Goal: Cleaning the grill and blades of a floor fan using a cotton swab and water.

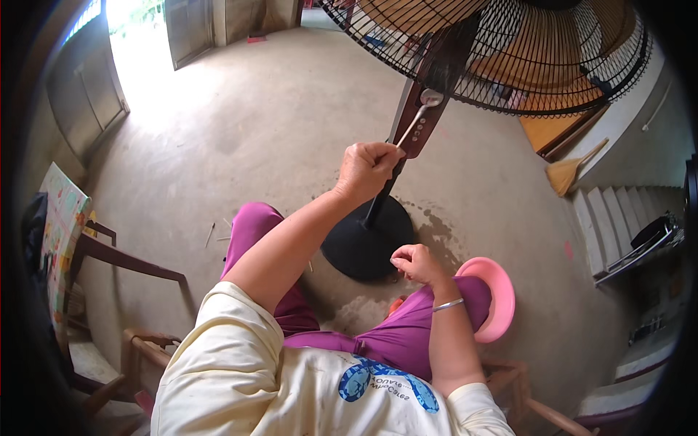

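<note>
My left hand (371,166) pinches a thin pale stick (410,131), which looks like a long swab. Its far end reaches the round silvery knob (432,97) on the control panel (419,117) of a standing fan; whether it touches the knob I cannot tell. Several small silvery buttons sit below that knob. The fan's black wire guard (518,103) is above the panel, its round black base (376,256) on the floor between my knees. My right hand (417,263), with a bangle on the wrist, hovers over the base's right edge, fingers curled, with nothing visible in it.
A pink plastic basin (504,300) stands by my right knee. Wet patches (439,229) mark the concrete floor beside the base. Thin sticks (210,234) lie on the floor at left. A broom (572,169) leans near stairs (616,218). Wooden furniture (136,261) stands at left.
</note>
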`<move>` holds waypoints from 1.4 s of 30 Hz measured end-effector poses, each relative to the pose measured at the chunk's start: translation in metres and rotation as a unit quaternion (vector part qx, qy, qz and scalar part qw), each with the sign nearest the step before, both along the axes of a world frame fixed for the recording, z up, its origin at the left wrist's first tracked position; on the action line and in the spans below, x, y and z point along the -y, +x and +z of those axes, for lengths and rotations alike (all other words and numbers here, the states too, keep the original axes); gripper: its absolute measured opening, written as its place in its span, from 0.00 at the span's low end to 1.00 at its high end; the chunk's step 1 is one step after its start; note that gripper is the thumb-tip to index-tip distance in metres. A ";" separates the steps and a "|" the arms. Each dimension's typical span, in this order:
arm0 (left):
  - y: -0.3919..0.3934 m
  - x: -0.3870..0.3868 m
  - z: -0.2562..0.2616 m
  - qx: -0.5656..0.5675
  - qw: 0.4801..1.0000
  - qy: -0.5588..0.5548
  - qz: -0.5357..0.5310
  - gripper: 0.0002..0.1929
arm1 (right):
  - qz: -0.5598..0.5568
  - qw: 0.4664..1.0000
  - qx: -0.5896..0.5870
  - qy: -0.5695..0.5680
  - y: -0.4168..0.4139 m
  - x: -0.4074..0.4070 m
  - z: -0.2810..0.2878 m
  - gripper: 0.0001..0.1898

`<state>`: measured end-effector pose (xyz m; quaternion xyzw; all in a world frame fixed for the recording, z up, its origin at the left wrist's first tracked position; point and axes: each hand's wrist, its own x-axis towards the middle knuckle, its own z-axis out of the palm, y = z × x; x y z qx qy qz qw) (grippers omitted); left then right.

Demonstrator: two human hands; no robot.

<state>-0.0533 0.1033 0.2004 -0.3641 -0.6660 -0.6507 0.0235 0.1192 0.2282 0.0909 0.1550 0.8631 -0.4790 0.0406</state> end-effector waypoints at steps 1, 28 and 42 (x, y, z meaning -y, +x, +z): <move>0.007 0.003 0.004 0.010 1.000 0.008 -0.029 0.07 | 0.001 1.000 0.004 -0.001 0.001 0.003 0.002 0.09; -0.007 0.018 0.007 0.003 0.996 0.068 0.060 0.07 | -0.005 1.000 0.020 0.003 0.001 0.007 0.009 0.08; -0.033 0.025 0.028 0.049 0.991 0.104 0.075 0.08 | 0.007 1.000 0.030 0.001 -0.001 0.008 0.002 0.08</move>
